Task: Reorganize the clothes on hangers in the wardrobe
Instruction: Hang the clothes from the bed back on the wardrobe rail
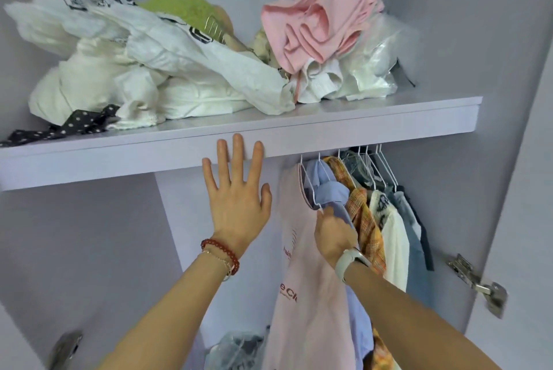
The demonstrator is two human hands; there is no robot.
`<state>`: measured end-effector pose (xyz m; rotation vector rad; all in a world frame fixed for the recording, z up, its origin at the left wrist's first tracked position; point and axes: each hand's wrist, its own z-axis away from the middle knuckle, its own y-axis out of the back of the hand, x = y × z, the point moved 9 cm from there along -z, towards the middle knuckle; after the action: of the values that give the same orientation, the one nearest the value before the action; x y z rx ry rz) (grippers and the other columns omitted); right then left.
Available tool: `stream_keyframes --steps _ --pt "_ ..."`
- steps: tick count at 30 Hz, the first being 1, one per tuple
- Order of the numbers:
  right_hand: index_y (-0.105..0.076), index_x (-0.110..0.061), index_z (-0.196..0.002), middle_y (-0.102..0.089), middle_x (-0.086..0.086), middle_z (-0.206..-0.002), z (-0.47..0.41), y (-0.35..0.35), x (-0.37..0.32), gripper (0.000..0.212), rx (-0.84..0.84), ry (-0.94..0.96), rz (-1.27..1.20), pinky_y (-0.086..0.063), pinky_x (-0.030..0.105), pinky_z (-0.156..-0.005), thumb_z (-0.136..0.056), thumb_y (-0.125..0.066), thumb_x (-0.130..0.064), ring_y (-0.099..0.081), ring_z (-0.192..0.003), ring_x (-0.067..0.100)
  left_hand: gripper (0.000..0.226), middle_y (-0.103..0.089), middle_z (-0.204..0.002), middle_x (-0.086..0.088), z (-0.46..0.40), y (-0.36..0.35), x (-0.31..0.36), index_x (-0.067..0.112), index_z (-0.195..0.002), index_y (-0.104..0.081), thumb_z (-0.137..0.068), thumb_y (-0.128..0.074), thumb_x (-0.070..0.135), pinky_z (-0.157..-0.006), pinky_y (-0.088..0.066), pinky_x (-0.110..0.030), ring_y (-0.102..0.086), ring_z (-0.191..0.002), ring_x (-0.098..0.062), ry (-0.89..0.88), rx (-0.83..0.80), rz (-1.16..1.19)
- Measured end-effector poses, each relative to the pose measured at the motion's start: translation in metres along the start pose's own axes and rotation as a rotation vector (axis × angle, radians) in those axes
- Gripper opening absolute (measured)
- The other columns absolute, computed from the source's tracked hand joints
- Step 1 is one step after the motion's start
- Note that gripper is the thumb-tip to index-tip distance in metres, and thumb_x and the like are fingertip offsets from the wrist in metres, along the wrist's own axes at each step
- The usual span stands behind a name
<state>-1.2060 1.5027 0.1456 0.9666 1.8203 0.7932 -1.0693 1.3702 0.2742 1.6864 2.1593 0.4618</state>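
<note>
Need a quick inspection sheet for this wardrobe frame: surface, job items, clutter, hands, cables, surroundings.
Surface: lilac shelf above the hanging space, front strip bare.
Job's things: hung garments on white wire hangers, bunched at the right: pink T-shirt in front, then blue shirt, orange plaid shirt, cream top, denim pieces behind.
Clutter: loose heap on the shelf: white clothes, pink garment, green item, polka-dot fabric; a plastic bag low down.
Hands: left hand open, fingers spread at the shelf edge; right hand gripping the blue shirt by the collar.
Cables: nothing seen.
Surroundings: door hinge right, another lower left.
</note>
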Motion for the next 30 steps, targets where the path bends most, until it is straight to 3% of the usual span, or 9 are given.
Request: stream_keyframes --steps 5,9,12,14,18,22,27,30 --pt "-0.042 -0.006 -0.120 -0.064 0.017 -0.107 -0.004 -0.016 0.006 0.034 -0.077 -0.009 -0.164 -0.045 0.038 -0.071 -0.099 -0.030 -0.029 -0.059 -0.097 0.037 0.076 -0.025 -0.149 -0.019 -0.002 -0.006 -0.004 0.016 -0.144 -0.028 -0.078 -0.062 0.032 -0.107 -0.017 -0.061 -0.019 -0.137 -0.041 -0.036 0.016 -0.063" --pt "-0.038 -0.005 -0.130 -0.050 0.018 -0.126 0.006 -0.013 0.007 0.037 -0.113 0.039 -0.272 -0.044 0.042 -0.087 -0.096 -0.040 -0.020 -0.048 -0.113 0.036 0.078 -0.023 -0.150 -0.019 0.000 -0.006 -0.001 0.016 -0.144 -0.026 -0.076 -0.063 0.028 -0.108 -0.015 -0.060 -0.016 -0.138 -0.041 -0.013 0.004 -0.025" --pt "-0.051 -0.005 -0.106 -0.057 0.020 -0.108 0.019 -0.015 0.017 0.022 -0.147 0.012 -0.242 -0.046 0.038 -0.076 -0.096 -0.040 -0.020 -0.055 -0.099 0.036 0.077 -0.020 -0.151 -0.019 0.002 -0.002 0.000 0.016 -0.144 -0.027 -0.076 -0.063 0.023 -0.109 -0.010 -0.059 -0.007 -0.139 -0.037 0.024 0.004 0.070" --pt "-0.051 -0.004 -0.091 -0.061 0.019 -0.097 0.022 -0.010 0.025 0.024 -0.107 -0.042 -0.172 -0.046 0.037 -0.069 -0.096 -0.038 -0.022 -0.058 -0.089 0.036 0.076 -0.019 -0.151 -0.018 0.003 -0.001 0.002 0.016 -0.144 -0.028 -0.076 -0.062 0.020 -0.109 -0.008 -0.059 -0.004 -0.139 -0.036 0.032 -0.026 0.129" --pt "-0.055 -0.005 -0.108 -0.056 0.015 -0.111 0.020 0.013 0.027 0.029 0.065 -0.129 -0.132 -0.045 0.039 -0.072 -0.097 -0.035 -0.022 -0.058 -0.095 0.037 0.073 -0.020 -0.151 -0.018 0.005 0.002 0.001 0.016 -0.142 -0.032 -0.077 -0.062 0.017 -0.109 -0.012 -0.060 -0.012 -0.139 -0.039 0.002 -0.073 0.146" --pt "-0.051 -0.007 -0.120 -0.054 0.017 -0.116 0.011 0.019 0.023 0.032 0.031 -0.074 -0.023 -0.045 0.041 -0.076 -0.098 -0.035 -0.022 -0.057 -0.098 0.039 0.070 -0.024 -0.150 -0.018 0.005 0.006 0.000 0.016 -0.141 -0.035 -0.077 -0.062 0.016 -0.108 -0.016 -0.060 -0.016 -0.139 -0.040 -0.039 -0.074 0.149" --pt "-0.059 0.004 -0.102 -0.062 0.025 -0.107 -0.006 0.023 0.034 0.025 -0.085 -0.079 -0.081 -0.043 0.036 -0.077 -0.094 -0.043 -0.014 -0.057 -0.101 0.040 0.065 -0.027 -0.149 -0.016 0.007 0.011 0.003 0.016 -0.139 -0.038 -0.078 -0.058 0.013 -0.109 -0.011 -0.058 -0.016 -0.139 -0.035 -0.016 -0.041 0.159" --pt "-0.055 0.006 -0.098 -0.062 0.025 -0.100 -0.005 0.030 0.040 0.022 -0.039 -0.053 -0.163 -0.039 0.034 -0.069 -0.093 -0.046 -0.013 -0.058 -0.095 0.040 0.057 -0.042 -0.141 -0.015 0.020 0.009 0.034 0.010 -0.130 -0.050 -0.073 -0.055 0.006 -0.107 -0.025 -0.052 -0.032 -0.135 -0.033 -0.220 0.033 0.240"
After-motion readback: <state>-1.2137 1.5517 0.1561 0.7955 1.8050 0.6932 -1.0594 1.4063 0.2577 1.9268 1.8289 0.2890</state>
